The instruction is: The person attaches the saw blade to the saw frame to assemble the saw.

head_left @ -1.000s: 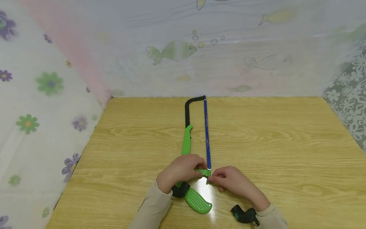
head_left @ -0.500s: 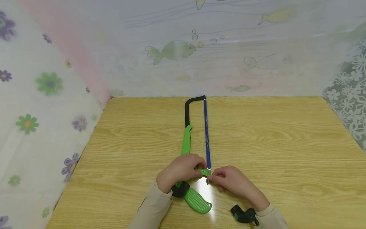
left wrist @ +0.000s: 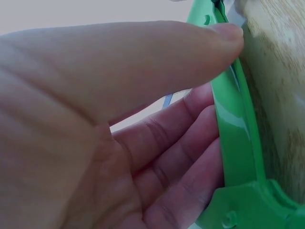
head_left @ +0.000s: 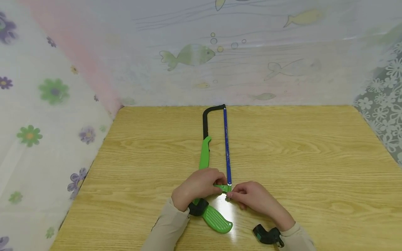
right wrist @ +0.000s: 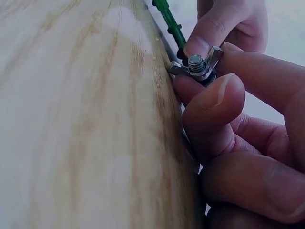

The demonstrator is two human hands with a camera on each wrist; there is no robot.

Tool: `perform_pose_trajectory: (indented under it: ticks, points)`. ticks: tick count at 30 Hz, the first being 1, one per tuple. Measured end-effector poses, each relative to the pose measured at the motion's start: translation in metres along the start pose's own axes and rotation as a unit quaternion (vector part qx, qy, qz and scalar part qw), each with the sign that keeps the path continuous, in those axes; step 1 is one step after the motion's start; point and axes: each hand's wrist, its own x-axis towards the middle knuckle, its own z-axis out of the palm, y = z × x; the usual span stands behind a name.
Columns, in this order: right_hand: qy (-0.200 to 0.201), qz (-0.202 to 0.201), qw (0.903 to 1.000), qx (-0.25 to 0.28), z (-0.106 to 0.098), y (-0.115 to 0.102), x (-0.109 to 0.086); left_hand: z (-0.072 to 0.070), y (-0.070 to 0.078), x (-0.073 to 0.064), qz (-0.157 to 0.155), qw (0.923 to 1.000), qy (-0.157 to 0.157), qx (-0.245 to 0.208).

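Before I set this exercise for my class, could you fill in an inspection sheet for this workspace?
Surface: wood-grain table, with bright glare beside the saw's green handle.
Job's things: green-and-black hacksaw lying on the table, blue blade spanning its frame; wing nut on a threaded bolt at the blade's near end.
Clutter: nothing seen.
Left hand: holds the green frame near the blade's near end.
Right hand: fingers at the wing nut.
Cables: nothing seen.
Surroundings: fish-patterned backdrop behind, flowered covering on the left, grey-and-white flowered one on the right.
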Motion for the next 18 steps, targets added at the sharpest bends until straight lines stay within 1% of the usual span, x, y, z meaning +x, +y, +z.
perform_pose_trajectory:
  ticks: [6,13,18]
  points:
    - [0.0,-0.004,1.0,-0.001,0.0002,0.0002,-0.0006,0.0,-0.0007,0.0005,0.0,1.0,0.0,-0.004]
    - [-0.009,-0.001,1.0,0.003,-0.0008,0.0012,-0.0002,0.0003,-0.0023,0.0014,-0.001,1.0,-0.004,-0.008]
    - [-0.014,-0.008,0.9998,0.011,-0.0014,0.0024,-0.0008,0.0001,-0.0019,0.0016,-0.003,0.9999,-0.005,-0.012]
